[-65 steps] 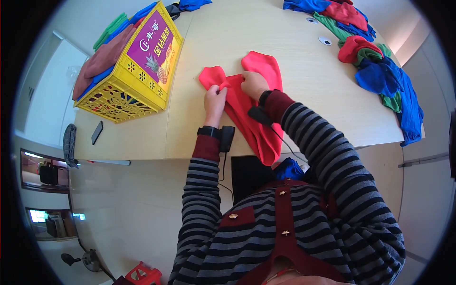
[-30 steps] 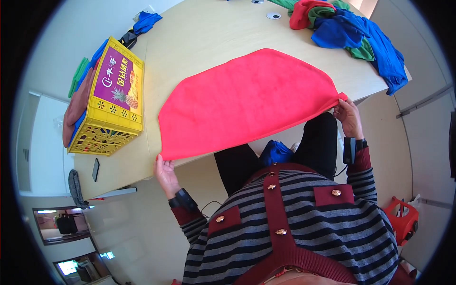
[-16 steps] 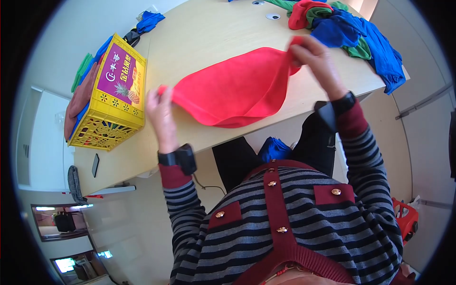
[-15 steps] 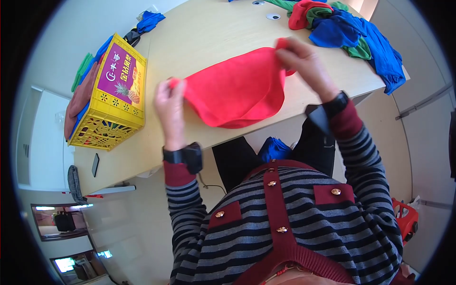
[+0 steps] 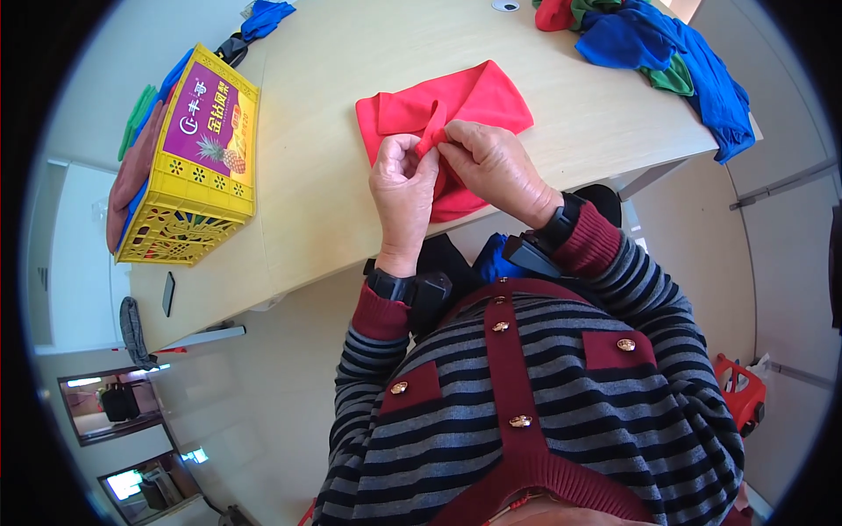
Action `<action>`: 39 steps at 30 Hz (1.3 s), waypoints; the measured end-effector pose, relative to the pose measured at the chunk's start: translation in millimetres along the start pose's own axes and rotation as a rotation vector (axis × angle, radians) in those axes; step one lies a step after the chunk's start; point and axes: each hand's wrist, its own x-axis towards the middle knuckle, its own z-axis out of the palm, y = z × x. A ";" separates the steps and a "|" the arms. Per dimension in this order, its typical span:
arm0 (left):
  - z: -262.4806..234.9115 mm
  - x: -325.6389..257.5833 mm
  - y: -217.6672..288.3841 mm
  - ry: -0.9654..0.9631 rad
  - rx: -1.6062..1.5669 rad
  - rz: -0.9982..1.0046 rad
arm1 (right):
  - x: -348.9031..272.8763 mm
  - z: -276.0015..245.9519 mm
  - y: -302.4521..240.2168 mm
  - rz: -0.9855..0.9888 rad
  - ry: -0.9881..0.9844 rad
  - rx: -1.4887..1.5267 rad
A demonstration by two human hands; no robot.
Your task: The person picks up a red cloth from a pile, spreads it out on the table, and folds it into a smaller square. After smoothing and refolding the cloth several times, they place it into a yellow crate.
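The red cloth point(image 5: 487, 92) lies on the table point(image 5: 320, 167), near the middle of the near edge, with its lower part close to that edge. It is loosely doubled, and a narrow gathered strip rises toward the fingertips. The left hand point(image 5: 403, 193) pinches this strip between thumb and bent fingers; the right hand point(image 5: 500, 171) pinches it from the right. The two sets of fingertips are close together; whether they touch each other cannot be told. The tabletop appears to bear most of the cloth's weight, so a light fingertip grip probably suffices, and the nearness to the edge lets the person work with forearms close to the body. A wrist device point(image 5: 392, 285) is strapped at the left cuff and a second one point(image 5: 561, 223) at the right, both behind the fingers, where they seem unlikely to catch the fabric. The yellow crate point(image 5: 203, 200), holding cloths, stands toward the left edge, with a phone point(image 5: 168, 294) near the near-left corner. A heap of blue, green and red clothes point(image 5: 645, 44) lies along the right edge, reaching the near-right corner. Both stand well apart from the hands, presumably to avoid crowding them.
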 end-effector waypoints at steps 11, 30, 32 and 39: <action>-0.8 2.9 4.7 -0.006 0.087 0.028 | -1.2 -10.7 -6.9 -0.211 0.013 -0.233; -3.3 -2.7 -2.7 -0.042 0.269 0.082 | 2.0 -5.9 14.8 -0.200 -0.021 -0.077; -2.4 -1.5 -1.2 -0.055 0.298 0.127 | 2.7 -6.1 12.7 -0.189 0.008 -0.084; -4.6 4.2 -4.4 -0.077 0.387 0.254 | 8.9 -0.2 9.1 -0.223 0.098 -0.087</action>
